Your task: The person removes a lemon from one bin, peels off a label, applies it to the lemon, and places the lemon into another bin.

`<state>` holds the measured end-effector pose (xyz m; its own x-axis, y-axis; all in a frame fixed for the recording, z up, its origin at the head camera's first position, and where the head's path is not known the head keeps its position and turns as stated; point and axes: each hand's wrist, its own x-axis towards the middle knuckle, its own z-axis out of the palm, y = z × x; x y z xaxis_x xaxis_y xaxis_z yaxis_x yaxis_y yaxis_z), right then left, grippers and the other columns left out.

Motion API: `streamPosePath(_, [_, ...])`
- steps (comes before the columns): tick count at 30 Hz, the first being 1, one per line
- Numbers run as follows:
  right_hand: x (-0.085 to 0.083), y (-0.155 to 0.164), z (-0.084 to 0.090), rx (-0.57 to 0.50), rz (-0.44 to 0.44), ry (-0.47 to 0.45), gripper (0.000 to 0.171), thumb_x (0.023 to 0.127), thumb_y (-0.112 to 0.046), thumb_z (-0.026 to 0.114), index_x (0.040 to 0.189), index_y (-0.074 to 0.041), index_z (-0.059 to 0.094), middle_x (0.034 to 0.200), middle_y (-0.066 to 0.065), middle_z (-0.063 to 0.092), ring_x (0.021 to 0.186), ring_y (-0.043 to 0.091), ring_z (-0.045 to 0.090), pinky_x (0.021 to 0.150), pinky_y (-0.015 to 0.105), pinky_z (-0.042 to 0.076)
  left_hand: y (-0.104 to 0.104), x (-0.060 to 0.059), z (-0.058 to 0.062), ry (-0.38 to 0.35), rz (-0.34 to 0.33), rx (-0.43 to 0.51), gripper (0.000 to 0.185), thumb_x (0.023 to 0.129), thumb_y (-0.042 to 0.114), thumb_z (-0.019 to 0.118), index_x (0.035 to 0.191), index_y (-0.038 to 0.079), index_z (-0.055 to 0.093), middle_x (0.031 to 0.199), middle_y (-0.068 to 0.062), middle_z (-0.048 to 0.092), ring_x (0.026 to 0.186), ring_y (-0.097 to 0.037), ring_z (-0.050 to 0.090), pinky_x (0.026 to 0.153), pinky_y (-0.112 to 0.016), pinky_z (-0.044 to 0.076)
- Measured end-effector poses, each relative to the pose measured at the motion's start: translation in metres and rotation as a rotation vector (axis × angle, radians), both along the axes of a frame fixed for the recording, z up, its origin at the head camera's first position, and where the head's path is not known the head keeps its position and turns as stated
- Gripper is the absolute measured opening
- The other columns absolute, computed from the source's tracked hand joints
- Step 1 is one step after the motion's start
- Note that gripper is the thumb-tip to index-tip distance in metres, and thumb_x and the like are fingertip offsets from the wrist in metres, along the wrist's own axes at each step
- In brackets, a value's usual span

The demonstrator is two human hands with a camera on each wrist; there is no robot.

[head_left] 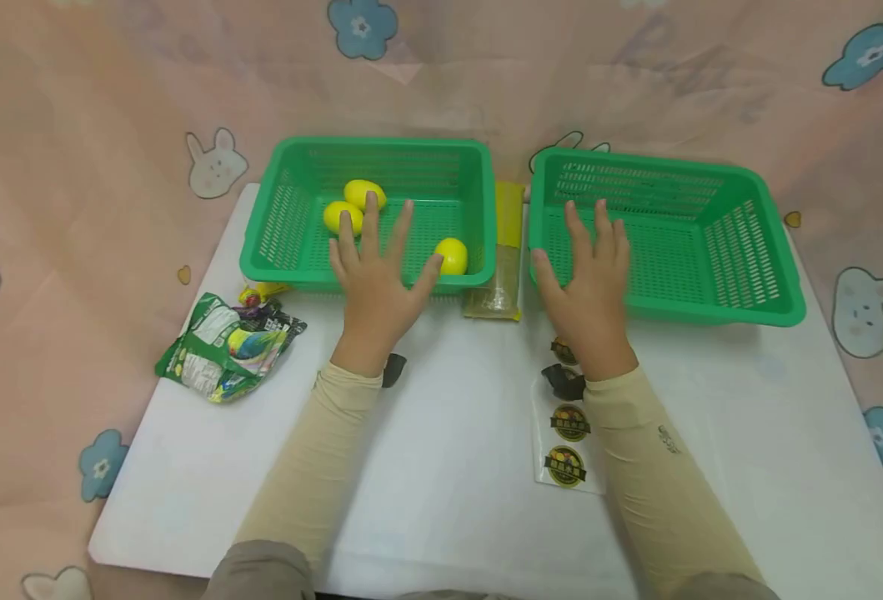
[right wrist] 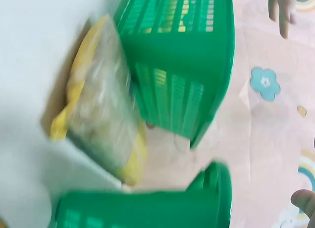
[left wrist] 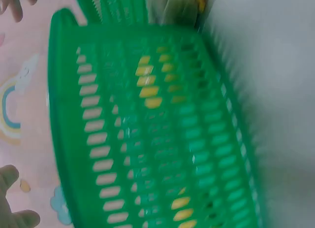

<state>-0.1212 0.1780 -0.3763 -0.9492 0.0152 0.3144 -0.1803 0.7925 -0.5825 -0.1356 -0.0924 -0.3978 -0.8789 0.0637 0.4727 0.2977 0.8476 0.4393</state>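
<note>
Two green plastic baskets stand side by side at the back of a white board. The left basket holds three yellow lemons; two of them lie at its back left. My left hand hovers flat over this basket's front edge, fingers spread and straight, holding nothing. The right basket has nothing in it. My right hand is stretched flat over its front left rim, fingers straight, also holding nothing. In the left wrist view the left basket's slotted wall fills the frame, with yellow showing through it.
A yellow-topped packet of grain lies between the baskets; the right wrist view shows the packet close up. A green snack bag lies at the board's left edge. A sheet of round stickers rests under my right forearm.
</note>
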Motion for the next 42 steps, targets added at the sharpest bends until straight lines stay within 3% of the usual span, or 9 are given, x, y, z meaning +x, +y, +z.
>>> streamPosePath(7, [-0.009, -0.035, -0.001, -0.025, 0.085, -0.061, 0.072, 0.109, -0.055, 0.049, 0.17, -0.023, 0.027, 0.177, 0.007, 0.001, 0.16, 0.038, -0.005, 0.126, 0.064, 0.005, -0.018, -0.025, 0.023, -0.046, 0.041, 0.086, 0.072, 0.105, 0.059, 0.051, 0.169, 0.031, 0.03, 0.177, -0.008, 0.009, 0.16, -0.041, 0.003, 0.125, -0.062, 0.003])
streamPosePath(14, [-0.013, -0.068, -0.01, -0.053, 0.168, -0.124, 0.069, 0.107, -0.054, 0.055, 0.167, -0.026, 0.036, 0.177, 0.009, 0.005, 0.16, 0.041, 0.003, 0.122, 0.069, 0.018, -0.04, -0.068, 0.042, -0.186, 0.081, 0.259, 0.072, 0.106, 0.062, 0.046, 0.168, 0.028, 0.031, 0.177, -0.005, 0.012, 0.161, -0.033, 0.009, 0.125, -0.061, 0.009])
streamPosePath(18, [-0.01, -0.079, -0.017, -0.082, 0.18, -0.194, 0.063, 0.105, -0.047, 0.064, 0.162, -0.024, 0.047, 0.176, 0.016, 0.009, 0.158, 0.044, 0.012, 0.118, 0.069, 0.028, -0.057, -0.096, 0.046, -0.431, 0.156, 0.395, 0.076, 0.106, 0.062, 0.048, 0.17, 0.03, 0.022, 0.177, 0.001, 0.01, 0.161, -0.023, 0.01, 0.128, -0.053, 0.012])
streamPosePath(24, [-0.006, -0.086, -0.021, -0.133, 0.156, -0.209, 0.049, 0.104, -0.036, 0.07, 0.146, -0.012, 0.064, 0.173, 0.024, 0.016, 0.157, 0.047, 0.016, 0.12, 0.067, 0.027, -0.079, -0.128, 0.05, -0.829, 0.28, 0.688, 0.082, 0.107, 0.045, 0.06, 0.171, 0.032, 0.013, 0.176, 0.006, 0.011, 0.159, -0.02, 0.019, 0.126, -0.044, 0.025])
streamPosePath(28, [-0.004, -0.088, -0.023, -0.131, 0.148, -0.175, 0.037, 0.103, -0.034, 0.073, 0.128, -0.007, 0.073, 0.171, 0.025, 0.022, 0.156, 0.049, 0.019, 0.121, 0.065, 0.027, -0.085, -0.14, 0.041, -0.979, 0.326, 0.609, 0.077, 0.109, 0.04, 0.059, 0.171, 0.02, 0.019, 0.176, 0.001, 0.016, 0.159, -0.023, 0.02, 0.124, -0.042, 0.03])
streamPosePath(32, [-0.003, -0.089, -0.023, -0.105, 0.142, -0.165, 0.034, 0.102, -0.034, 0.074, 0.119, -0.005, 0.076, 0.169, 0.027, 0.025, 0.155, 0.049, 0.023, 0.121, 0.063, 0.028, -0.083, -0.145, 0.032, -1.047, 0.355, 0.563, 0.072, 0.108, 0.033, 0.061, 0.167, 0.007, 0.028, 0.169, -0.009, 0.032, 0.148, -0.027, 0.039, 0.112, -0.037, 0.047])
streamPosePath(35, [-0.003, -0.089, -0.022, -0.078, 0.138, -0.165, 0.036, 0.102, -0.035, 0.074, 0.119, -0.003, 0.076, 0.168, 0.028, 0.026, 0.155, 0.048, 0.024, 0.122, 0.061, 0.028, -0.081, -0.148, 0.028, -1.039, 0.345, 0.445, 0.067, 0.107, 0.029, 0.064, 0.161, 0.001, 0.038, 0.158, -0.015, 0.044, 0.128, -0.027, 0.056, 0.097, -0.031, 0.058])
streamPosePath(39, [-0.005, -0.089, -0.021, -0.031, 0.133, -0.159, 0.036, 0.103, -0.034, 0.073, 0.119, -0.002, 0.075, 0.167, 0.031, 0.028, 0.153, 0.049, 0.027, 0.122, 0.06, 0.028, -0.078, -0.149, 0.025, -0.978, 0.313, 0.303, 0.061, 0.104, 0.025, 0.069, 0.158, 0.005, 0.049, 0.155, -0.015, 0.051, 0.117, -0.027, 0.061, 0.087, -0.03, 0.061])
streamPosePath(42, [-0.007, -0.089, -0.021, -0.009, 0.136, -0.158, 0.036, 0.103, -0.033, 0.073, 0.118, 0.0, 0.074, 0.165, 0.033, 0.029, 0.152, 0.05, 0.029, 0.122, 0.061, 0.028, -0.073, -0.144, 0.029, -0.929, 0.304, 0.378, 0.06, 0.101, 0.019, 0.071, 0.158, 0.012, 0.052, 0.158, -0.011, 0.049, 0.125, -0.027, 0.058, 0.091, -0.032, 0.059])
